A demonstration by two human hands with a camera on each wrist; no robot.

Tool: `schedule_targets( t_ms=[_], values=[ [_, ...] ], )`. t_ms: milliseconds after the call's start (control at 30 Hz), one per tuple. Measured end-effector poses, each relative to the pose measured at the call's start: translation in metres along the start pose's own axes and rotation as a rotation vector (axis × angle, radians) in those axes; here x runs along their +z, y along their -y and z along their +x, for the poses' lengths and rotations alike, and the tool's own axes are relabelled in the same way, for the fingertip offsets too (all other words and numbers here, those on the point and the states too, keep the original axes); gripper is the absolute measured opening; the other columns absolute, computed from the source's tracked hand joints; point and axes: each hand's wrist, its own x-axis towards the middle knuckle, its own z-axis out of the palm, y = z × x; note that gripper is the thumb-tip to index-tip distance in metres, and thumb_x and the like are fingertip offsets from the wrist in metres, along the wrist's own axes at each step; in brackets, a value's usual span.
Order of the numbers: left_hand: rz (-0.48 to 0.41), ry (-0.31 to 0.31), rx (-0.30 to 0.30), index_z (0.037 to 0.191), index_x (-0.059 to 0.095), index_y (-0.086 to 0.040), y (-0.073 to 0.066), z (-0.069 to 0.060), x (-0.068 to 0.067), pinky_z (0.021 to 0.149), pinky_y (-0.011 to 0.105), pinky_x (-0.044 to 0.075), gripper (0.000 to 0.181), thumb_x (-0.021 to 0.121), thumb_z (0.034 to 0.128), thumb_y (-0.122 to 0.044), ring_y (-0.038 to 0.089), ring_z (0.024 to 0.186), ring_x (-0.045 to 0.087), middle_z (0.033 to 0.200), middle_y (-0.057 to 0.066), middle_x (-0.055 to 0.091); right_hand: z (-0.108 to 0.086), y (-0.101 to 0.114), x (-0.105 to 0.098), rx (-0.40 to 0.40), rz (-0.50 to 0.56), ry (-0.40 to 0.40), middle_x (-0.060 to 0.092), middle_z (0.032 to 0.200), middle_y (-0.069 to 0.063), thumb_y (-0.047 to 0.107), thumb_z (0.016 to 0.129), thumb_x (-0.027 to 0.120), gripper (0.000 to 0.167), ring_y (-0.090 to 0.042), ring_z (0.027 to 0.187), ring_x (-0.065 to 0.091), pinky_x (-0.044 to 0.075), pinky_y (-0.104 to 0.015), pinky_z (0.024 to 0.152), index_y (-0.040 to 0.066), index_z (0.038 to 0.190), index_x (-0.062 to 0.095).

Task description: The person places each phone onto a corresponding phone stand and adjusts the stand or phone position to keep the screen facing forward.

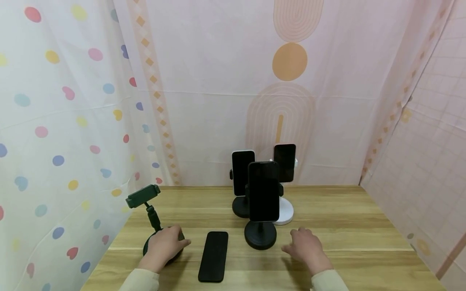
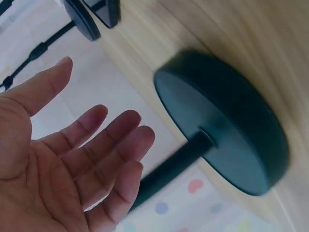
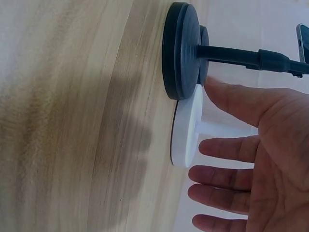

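My left hand (image 1: pixel 164 246) hovers by an empty dark green phone stand (image 1: pixel 153 218) on the left. In the left wrist view its fingers are relaxed beside the stand's post, and the round base (image 2: pixel 236 154) lies beyond the fingertips; whether they touch the post cannot be told. A black phone (image 1: pixel 213 256) lies flat on the table to the right of this hand. Over the table on the right, my right hand (image 1: pixel 306 248) holds nothing, its fingers loosely extended. Left of it stands a black phone stand (image 1: pixel 260 236) carrying an upright phone (image 1: pixel 263 192).
Behind the front stand are another black stand (image 1: pixel 240 207) with a phone (image 1: pixel 243 171) and a white stand (image 1: pixel 287 212) with a phone (image 1: pixel 285 161). Patterned curtains (image 1: pixel 204 121) enclose the wooden table (image 1: pixel 346 226) at the back and both sides.
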Motion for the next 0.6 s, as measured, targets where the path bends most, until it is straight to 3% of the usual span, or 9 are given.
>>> schedule_targets(
  t_ms=[300,600],
  values=[
    [-0.056,0.047,-0.063,0.079,0.068,-0.009,0.029,-0.007,-0.005,0.053,0.038,0.044,0.035,0.071,0.0895,-0.042,0.018,0.061,0.055,0.068,0.001,0.059,0.003,0.001,0.003,-0.017,-0.019,0.004,0.062,0.109,-0.026,0.038,0.08,0.081,0.053,-0.044,0.1,0.059,0.05,-0.056,0.081,-0.005,0.108,0.066],
    [-0.034,0.036,-0.13,0.081,0.067,-0.001,0.051,-0.007,-0.014,0.055,0.043,0.049,0.059,0.06,0.0924,-0.058,0.022,0.062,0.06,0.07,0.008,0.061,0.005,0.001,0.005,-0.033,0.006,0.002,0.06,0.1,-0.021,0.035,0.081,0.081,0.049,-0.039,0.092,0.059,0.051,-0.053,0.077,-0.005,0.106,0.066]
  ],
)
